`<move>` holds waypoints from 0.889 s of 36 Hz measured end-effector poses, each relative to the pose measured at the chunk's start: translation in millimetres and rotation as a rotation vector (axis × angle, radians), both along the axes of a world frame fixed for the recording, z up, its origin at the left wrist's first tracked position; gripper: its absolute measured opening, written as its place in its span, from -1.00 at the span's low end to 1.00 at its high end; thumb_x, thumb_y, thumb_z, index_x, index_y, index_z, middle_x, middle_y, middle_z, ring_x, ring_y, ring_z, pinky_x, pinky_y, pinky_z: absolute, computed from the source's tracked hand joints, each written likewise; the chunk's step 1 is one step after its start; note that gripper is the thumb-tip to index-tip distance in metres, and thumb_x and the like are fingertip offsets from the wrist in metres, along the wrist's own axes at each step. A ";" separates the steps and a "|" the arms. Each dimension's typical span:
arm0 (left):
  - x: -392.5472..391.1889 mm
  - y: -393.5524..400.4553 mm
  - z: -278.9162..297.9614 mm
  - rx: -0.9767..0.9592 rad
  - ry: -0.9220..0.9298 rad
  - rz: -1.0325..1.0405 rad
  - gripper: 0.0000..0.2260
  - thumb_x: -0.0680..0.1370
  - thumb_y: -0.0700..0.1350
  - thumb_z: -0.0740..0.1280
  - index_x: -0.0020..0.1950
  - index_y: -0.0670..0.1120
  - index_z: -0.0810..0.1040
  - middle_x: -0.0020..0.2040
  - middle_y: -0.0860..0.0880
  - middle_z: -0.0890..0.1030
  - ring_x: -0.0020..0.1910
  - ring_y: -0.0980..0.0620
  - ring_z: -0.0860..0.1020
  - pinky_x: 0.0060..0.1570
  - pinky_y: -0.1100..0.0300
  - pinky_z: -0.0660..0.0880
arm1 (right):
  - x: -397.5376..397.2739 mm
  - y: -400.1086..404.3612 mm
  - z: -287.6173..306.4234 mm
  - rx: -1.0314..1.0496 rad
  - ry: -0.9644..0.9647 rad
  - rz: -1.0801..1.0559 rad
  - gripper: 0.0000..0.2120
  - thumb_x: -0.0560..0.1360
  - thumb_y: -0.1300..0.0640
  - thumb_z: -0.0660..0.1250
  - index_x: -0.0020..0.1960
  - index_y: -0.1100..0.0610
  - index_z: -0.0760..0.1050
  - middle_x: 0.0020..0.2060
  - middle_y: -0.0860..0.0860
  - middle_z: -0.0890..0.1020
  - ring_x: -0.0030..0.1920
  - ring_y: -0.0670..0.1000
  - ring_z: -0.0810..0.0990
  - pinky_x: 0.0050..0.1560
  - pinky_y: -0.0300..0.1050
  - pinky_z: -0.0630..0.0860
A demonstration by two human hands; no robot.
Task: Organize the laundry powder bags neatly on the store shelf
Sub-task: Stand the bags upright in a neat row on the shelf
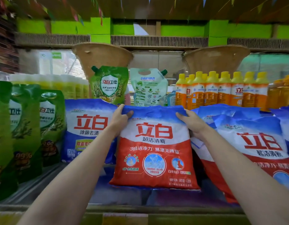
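A red, white and blue laundry powder bag (154,153) stands upright in the middle of the shelf (117,198). My left hand (120,118) grips its top left corner, thumb in front. My right hand (191,121) grips its top right corner. To its left stands a blue and white powder bag (87,127), upright. On the right, several red and blue powder bags (247,143) lean over to the left, overlapping each other.
Green pouches (26,127) stand at the left of the shelf. Behind are two spouted refill pouches (129,86), pale yellow bottles (65,85) and orange bottles with yellow caps (221,90). Two woven baskets (101,57) hang above. The shelf's front edge (140,208) runs below my arms.
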State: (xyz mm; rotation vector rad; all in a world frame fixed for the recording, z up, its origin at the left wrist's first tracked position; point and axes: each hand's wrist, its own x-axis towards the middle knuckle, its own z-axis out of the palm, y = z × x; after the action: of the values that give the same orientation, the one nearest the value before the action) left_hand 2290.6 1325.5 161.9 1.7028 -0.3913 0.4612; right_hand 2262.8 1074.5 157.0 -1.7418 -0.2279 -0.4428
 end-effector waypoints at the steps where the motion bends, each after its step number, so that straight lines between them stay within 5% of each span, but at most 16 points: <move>1: 0.9 0.9 -1.6 -0.047 0.005 -0.042 -0.94 0.59 -0.18 0.26 0.05 -0.05 0.44 0.02 -0.06 0.49 -0.08 -0.06 0.53 -0.07 0.03 0.53 | -4.6 0.8 -2.0 0.084 -0.011 0.055 -0.76 0.57 0.16 0.25 0.22 0.18 0.46 0.10 0.14 0.60 0.08 0.15 0.60 0.16 0.15 0.52; 5: -1.1 3.0 -11.0 -0.113 0.084 -0.123 -0.88 0.56 -0.18 0.31 0.08 -0.15 0.49 -0.09 -0.11 0.60 -0.24 -0.02 0.61 -0.23 0.11 0.59 | -12.1 -1.1 -9.8 0.113 0.020 0.170 -0.79 0.53 0.18 0.31 0.16 0.14 0.49 0.05 0.14 0.64 0.00 0.14 0.63 0.12 0.15 0.55; 9: -11.2 0.8 -11.2 -0.180 0.114 -0.136 -0.97 0.56 -0.22 0.31 -0.03 -0.16 0.53 -0.19 -0.08 0.61 -0.45 0.10 0.61 -0.42 0.25 0.59 | -16.9 6.8 -7.8 0.074 0.030 0.033 -0.72 0.52 0.21 0.32 0.20 0.30 0.50 0.07 0.24 0.62 -0.13 0.11 0.64 0.00 0.09 0.59; 15: -43.4 2.3 15.9 -0.272 -0.137 -0.057 -0.88 0.52 -0.28 0.35 -0.17 -0.09 0.56 -0.28 -0.01 0.62 -0.39 0.09 0.60 -0.31 0.17 0.59 | -40.9 23.8 22.9 0.077 -0.276 -0.218 -0.85 0.49 0.24 0.36 0.02 0.29 0.54 -0.16 0.12 0.61 -0.19 0.07 0.59 -0.05 0.05 0.58; 20: -60.3 5.4 40.9 -0.309 -0.302 -0.025 -0.88 0.52 -0.24 0.34 -0.15 -0.03 0.54 -0.15 -0.07 0.64 -0.16 -0.11 0.63 -0.12 0.01 0.60 | -55.8 33.6 54.9 0.054 -0.472 -0.272 -0.92 0.46 0.10 0.36 -0.06 0.05 0.51 -0.08 0.11 0.62 -0.03 0.17 0.60 0.07 0.16 0.53; 23: -56.1 10.8 25.4 -0.235 -0.294 0.009 -0.96 0.48 -0.12 0.37 -0.11 0.00 0.53 -0.08 -0.12 0.63 -0.05 -0.19 0.62 0.00 -0.13 0.57 | -57.5 31.7 39.2 0.071 -0.431 -0.198 -0.89 0.44 0.09 0.37 -0.04 0.01 0.50 -0.03 0.10 0.62 0.06 0.18 0.60 0.13 0.20 0.52; 27: -47.5 14.7 -9.7 -0.098 -0.215 0.139 -0.78 0.36 0.09 0.33 -0.27 -0.05 0.44 -0.33 -0.06 0.48 -0.33 0.01 0.43 -0.25 -0.01 0.39 | -46.4 20.6 -1.7 0.073 -0.296 -0.108 -0.86 0.35 0.03 0.34 -0.12 0.00 0.61 -0.05 0.08 0.65 0.04 0.16 0.60 0.19 0.27 0.48; 30: -52.6 12.4 1.3 -0.130 -0.161 0.129 -0.91 0.44 -0.08 0.35 -0.21 -0.07 0.50 -0.23 -0.12 0.55 -0.27 -0.04 0.50 -0.19 -0.13 0.50 | -50.2 23.4 11.5 0.048 -0.281 -0.206 -0.90 0.43 0.16 0.35 -0.22 0.00 0.59 -0.16 0.04 0.64 -0.07 0.10 0.58 0.11 0.25 0.52; 32: -57.3 11.4 7.5 -0.198 -0.178 0.110 -0.88 0.50 -0.20 0.34 -0.22 -0.03 0.52 -0.24 -0.08 0.56 -0.28 -0.03 0.51 -0.22 -0.03 0.48 | -54.7 28.0 20.7 0.012 -0.341 -0.256 -0.89 0.50 0.22 0.32 -0.17 0.05 0.55 -0.17 0.06 0.62 -0.10 0.08 0.56 0.00 0.16 0.51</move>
State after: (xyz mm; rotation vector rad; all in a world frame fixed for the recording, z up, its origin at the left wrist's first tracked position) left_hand 2233.3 1336.9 169.4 1.5012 -0.3684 0.7124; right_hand 2208.1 1102.4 177.8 -1.6825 -0.2443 -0.9286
